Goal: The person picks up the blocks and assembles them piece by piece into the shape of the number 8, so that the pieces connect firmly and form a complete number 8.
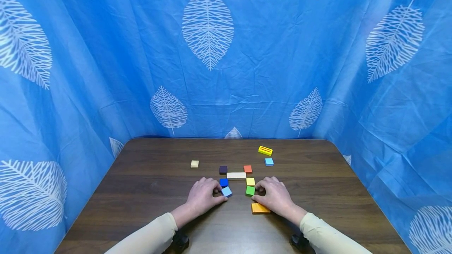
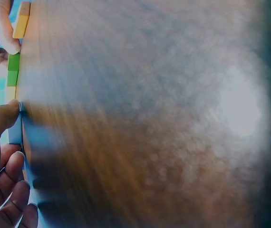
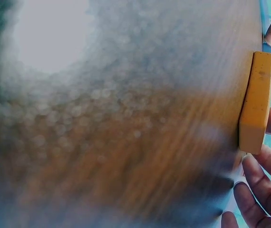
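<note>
My left hand (image 1: 205, 196) pinches a light blue block (image 1: 226, 191) between thumb and index finger. That block sits turned at an angle, just in front of a dark blue block (image 1: 224, 182). Opposite, my right hand (image 1: 274, 195) has its thumb and index finger on a green block (image 1: 250, 191), which adjoins a yellow block (image 1: 250, 182). A long white block (image 1: 236, 176) lies crosswise behind, with a black block (image 1: 223, 170) and a red block (image 1: 248, 169) at its far corners. In the right wrist view an orange block (image 3: 258, 102) hides the right fingertips' contact.
Farther back on the wooden table (image 1: 148, 175) are a striped beige block (image 1: 194, 164), a second light blue block (image 1: 269, 162) and a yellow block with a red stripe (image 1: 265, 151). A blue leaf-print curtain (image 1: 254, 81) hangs around the table's far side.
</note>
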`<action>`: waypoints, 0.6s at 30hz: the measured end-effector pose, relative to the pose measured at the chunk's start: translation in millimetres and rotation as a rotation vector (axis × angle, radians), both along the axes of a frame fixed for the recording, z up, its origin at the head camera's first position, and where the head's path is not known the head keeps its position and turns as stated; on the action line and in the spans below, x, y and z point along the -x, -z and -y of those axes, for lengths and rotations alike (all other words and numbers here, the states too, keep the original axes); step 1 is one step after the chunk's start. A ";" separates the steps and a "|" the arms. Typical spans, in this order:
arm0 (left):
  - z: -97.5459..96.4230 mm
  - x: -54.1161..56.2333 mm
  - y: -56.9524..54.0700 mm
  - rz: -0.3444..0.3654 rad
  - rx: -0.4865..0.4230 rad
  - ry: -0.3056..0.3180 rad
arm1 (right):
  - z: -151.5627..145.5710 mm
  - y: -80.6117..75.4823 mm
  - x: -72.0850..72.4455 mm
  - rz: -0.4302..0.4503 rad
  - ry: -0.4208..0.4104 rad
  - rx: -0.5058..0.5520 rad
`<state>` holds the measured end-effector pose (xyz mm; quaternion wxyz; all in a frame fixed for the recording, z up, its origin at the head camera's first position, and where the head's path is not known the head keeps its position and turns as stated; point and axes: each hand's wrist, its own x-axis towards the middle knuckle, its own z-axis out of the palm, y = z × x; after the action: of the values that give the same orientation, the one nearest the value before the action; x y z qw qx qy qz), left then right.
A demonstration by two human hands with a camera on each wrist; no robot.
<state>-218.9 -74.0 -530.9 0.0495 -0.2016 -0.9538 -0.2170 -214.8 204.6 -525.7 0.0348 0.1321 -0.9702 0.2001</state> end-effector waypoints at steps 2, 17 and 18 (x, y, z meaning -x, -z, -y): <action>-0.1 -0.2 -0.2 0.003 -0.001 0.000 | -0.3 0.1 0.1 0.000 -0.002 0.001; -0.4 -1.4 -0.6 0.003 0.000 -0.007 | -1.1 -0.4 0.3 -0.006 -0.003 0.015; -0.5 -1.6 -0.7 0.003 0.000 -0.008 | -1.2 -0.2 0.4 -0.007 -0.003 0.015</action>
<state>-217.3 -73.5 -530.2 0.0487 -0.1975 -0.9547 -0.2173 -215.2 205.8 -525.4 0.0387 0.1341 -0.9683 0.2071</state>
